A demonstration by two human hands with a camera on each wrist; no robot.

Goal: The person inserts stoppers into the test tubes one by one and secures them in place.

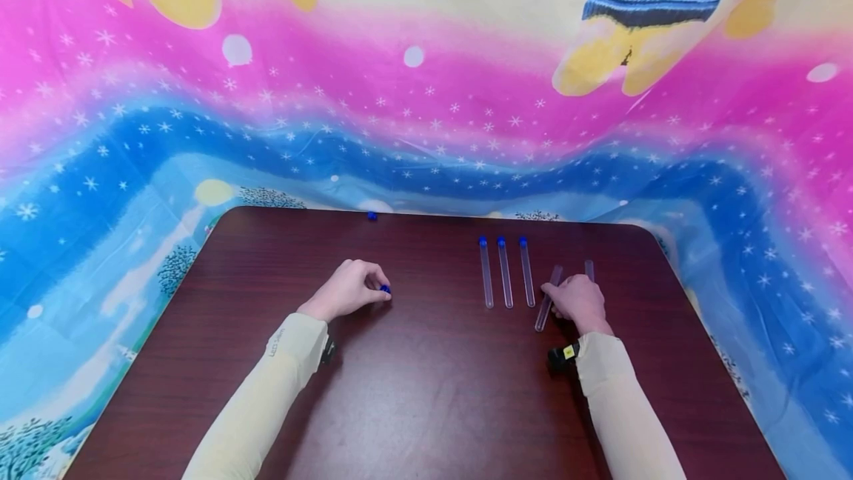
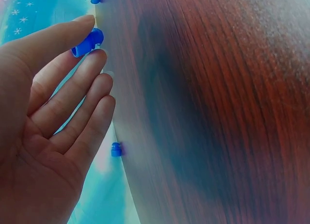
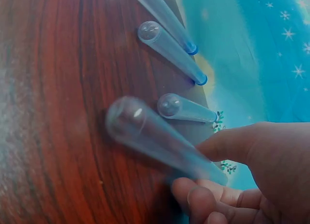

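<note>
My left hand (image 1: pixel 348 289) pinches a small blue cap (image 2: pixel 87 43) between thumb and index finger, its other fingers extended over the left half of the table. On the right side, my right hand (image 1: pixel 578 298) grips a clear test tube (image 1: pixel 544 317) between thumb and fingers. That tube slants, with its rounded end toward the person and no cap on its far end. Just left of it lie a test tube (image 1: pixel 526 276), another tube (image 1: pixel 506 276) and a third tube (image 1: pixel 486 276), side by side with blue caps on. Behind the right hand shows part of another uncapped tube (image 1: pixel 589 268).
A loose blue cap (image 1: pixel 372 216) sits at the far edge of the dark wooden table (image 1: pixel 413 406). The left wrist view shows two loose caps, one of them a lower cap (image 2: pixel 116 149) near the edge. A patterned cloth (image 1: pixel 400 117) hangs around the table.
</note>
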